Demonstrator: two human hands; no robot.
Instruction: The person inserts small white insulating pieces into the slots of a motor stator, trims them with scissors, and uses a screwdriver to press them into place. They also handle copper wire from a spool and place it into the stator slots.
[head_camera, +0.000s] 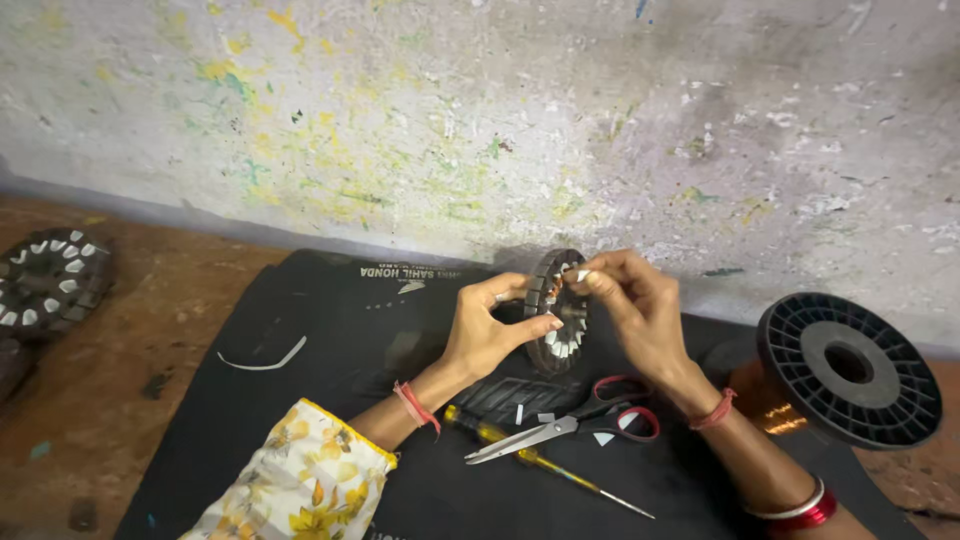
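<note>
Sleeve: your left forearm comes up from the bottom edge in a pale floral sleeve (290, 475) with a yellow hem; its lower part is cut off by the frame.
Tools on the mat: just beyond your wrists lie red-handled scissors (570, 425), blades shut, and a thin yellow-handled screwdriver (530, 460), its steel shaft pointing right. Small white paper scraps (603, 438) sit beside them.
Mat: a black, matte rubbery mat (250, 430) covers the worn brown floor (120, 330).
Left hand: your left hand (490, 335) clasps the lower rim of the stator ring (556, 310), thumb and fingers around its edge.
Right hand: your right hand (630, 305) pinches at the top of the ring, fingertips closed on a tiny white slip; you cannot make out its shape.
Ring: held upright above the mat, dark, slotted metal, white liners in its lower slots; your fingers hide the far side.
Spool: right, a black ribbed plastic spool (850, 365) with copper wire partly hidden behind your arm.
Second ring: far left, another slotted ring (50, 280), cut off.
Wall: rough, paint-flecked grey plaster wall (500, 120).
</note>
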